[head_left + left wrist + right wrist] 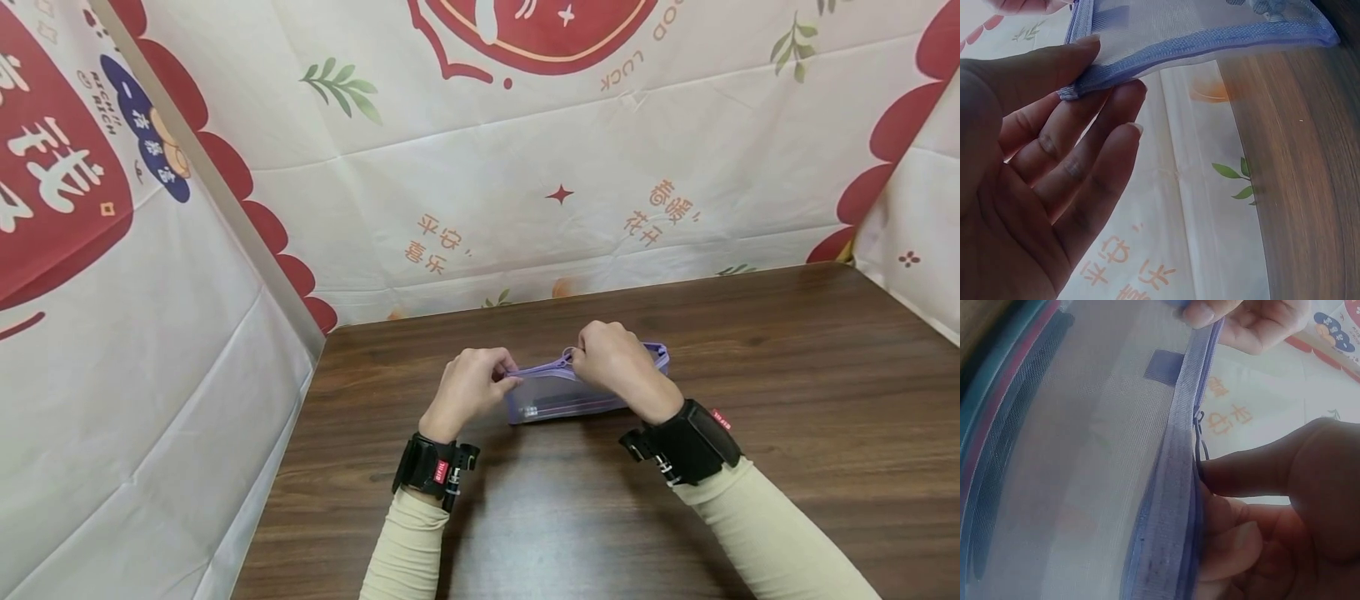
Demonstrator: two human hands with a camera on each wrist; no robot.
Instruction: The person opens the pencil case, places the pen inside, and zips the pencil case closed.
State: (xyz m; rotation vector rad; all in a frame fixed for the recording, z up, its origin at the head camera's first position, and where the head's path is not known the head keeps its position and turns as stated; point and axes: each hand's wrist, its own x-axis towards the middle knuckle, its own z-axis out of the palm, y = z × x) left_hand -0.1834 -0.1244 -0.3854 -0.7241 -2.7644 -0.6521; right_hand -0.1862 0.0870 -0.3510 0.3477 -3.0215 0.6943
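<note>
A see-through mesh zip pouch (558, 398) with purple edging stands on the table between both hands. My left hand (468, 385) pinches its upper left corner between thumb and fingers. In the left wrist view, that corner (1088, 80) sits between the thumb and the fingers, which are slightly bent behind it. My right hand (618, 362) pinches the zipper pull (1200, 450) near the middle of the top edge. To the right of the slider, the zipper's two sides spread apart. Part of the pouch's right half is hidden behind the right hand.
The wooden table (787, 400) extends on both sides of the pouch. A printed white cloth (525, 150) hangs along its back edge, and another cloth (165, 375) hangs at the left. Black straps with small cameras (693, 442) circle both wrists.
</note>
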